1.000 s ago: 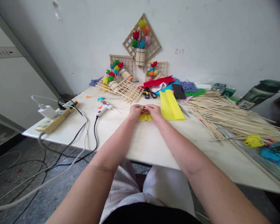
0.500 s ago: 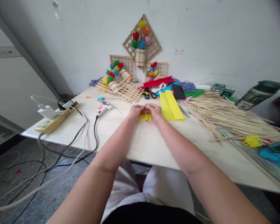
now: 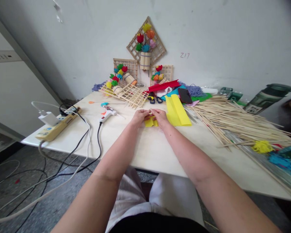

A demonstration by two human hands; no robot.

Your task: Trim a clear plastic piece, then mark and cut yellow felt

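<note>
My left hand (image 3: 141,116) and my right hand (image 3: 160,117) meet over the middle of the table, fingertips close together. Between them is a small piece of yellow crepe paper (image 3: 151,122), its lower part showing under the fingers. Both hands are closed on this piece; the pinched upper edge is hidden behind the fingers. Just right of my right hand lies a larger folded sheet of yellow crepe paper (image 3: 177,111). A white glue gun (image 3: 108,114) rests on the table to the left of my left hand.
Scissors (image 3: 155,98), a phone (image 3: 184,95) and red crepe paper (image 3: 163,85) lie behind the hands. Stick lattices (image 3: 133,94) with paper flowers stand at the back. Many thin sticks (image 3: 235,118) spread over the right side. A power strip (image 3: 59,124) with trailing cables sits at left.
Both hands stay in nearly the same place, with slight finger movement. The small yellow piece looks a little more creased below the fingers. The whole view has shifted slightly.
</note>
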